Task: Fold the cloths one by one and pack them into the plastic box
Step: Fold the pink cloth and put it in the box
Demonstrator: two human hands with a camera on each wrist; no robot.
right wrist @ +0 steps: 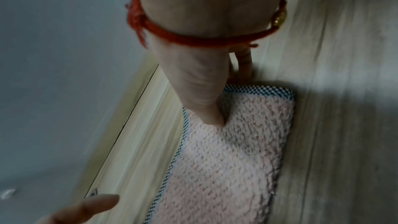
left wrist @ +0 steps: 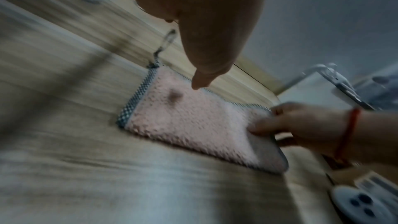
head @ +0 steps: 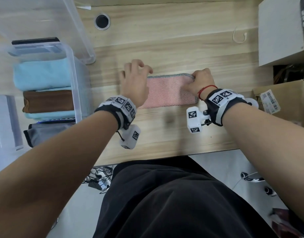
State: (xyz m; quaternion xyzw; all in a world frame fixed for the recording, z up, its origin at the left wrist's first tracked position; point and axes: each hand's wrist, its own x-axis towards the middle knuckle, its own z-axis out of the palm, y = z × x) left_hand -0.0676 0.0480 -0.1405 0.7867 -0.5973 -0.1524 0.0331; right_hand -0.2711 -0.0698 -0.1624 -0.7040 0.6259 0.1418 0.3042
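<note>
— From the head view, what is seen?
— A folded pink cloth [head: 168, 91] lies between the hands; its right end is pinched by the right hand [head: 201, 81], while the left hand [head: 135, 79] hovers above, fingers relaxed. The plastic box [head: 74, 69] is left of both.
— And from the wrists?
— The same pinch is shown, blurred.

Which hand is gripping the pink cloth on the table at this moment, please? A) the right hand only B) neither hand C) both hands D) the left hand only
A: the right hand pinches the right end of the pink cloth, thumb on top and fingers curled at the edge, while the left hand hangs over the other end with loose fingers, holding nothing.
</note>
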